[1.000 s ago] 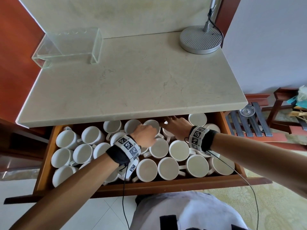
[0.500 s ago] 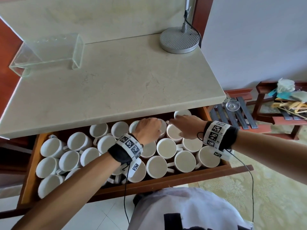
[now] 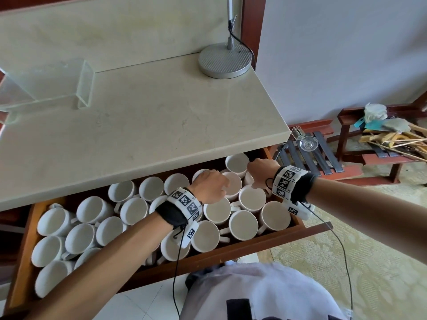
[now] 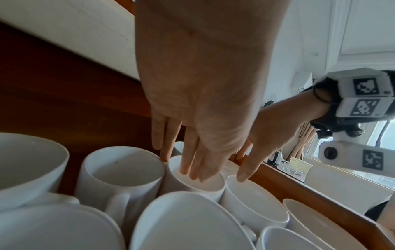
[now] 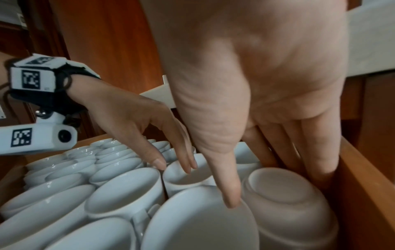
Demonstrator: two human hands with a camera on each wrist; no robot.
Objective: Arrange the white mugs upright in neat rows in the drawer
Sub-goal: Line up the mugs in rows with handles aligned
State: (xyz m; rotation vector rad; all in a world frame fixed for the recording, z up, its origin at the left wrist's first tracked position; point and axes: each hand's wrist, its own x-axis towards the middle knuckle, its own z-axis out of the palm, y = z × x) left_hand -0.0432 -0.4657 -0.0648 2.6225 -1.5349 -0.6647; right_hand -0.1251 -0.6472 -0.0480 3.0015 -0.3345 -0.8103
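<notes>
A wooden drawer (image 3: 231,252) holds several white mugs, most of them upright and packed closely. My left hand (image 3: 209,185) is at the back row, where it pinches the rim of an upright mug (image 5: 186,177), with some fingers inside it and others outside (image 4: 192,169). My right hand (image 3: 261,172) reaches down at the drawer's right wall (image 5: 363,186). It grips an upside-down mug (image 5: 284,194), thumb on the near side and fingers between mug and wall. In the head view that mug is mostly hidden under the hand.
A pale stone countertop (image 3: 138,125) overhangs the drawer's back row. On it stand a lamp base (image 3: 225,63) and a clear acrylic stand (image 3: 46,84). To the right of the drawer is a low wooden slatted rack (image 3: 323,162) with a glass (image 3: 308,143).
Both hands have shifted toward the drawer's back right corner. The right hand went from lying over the back row to reaching down beside the right wall.
</notes>
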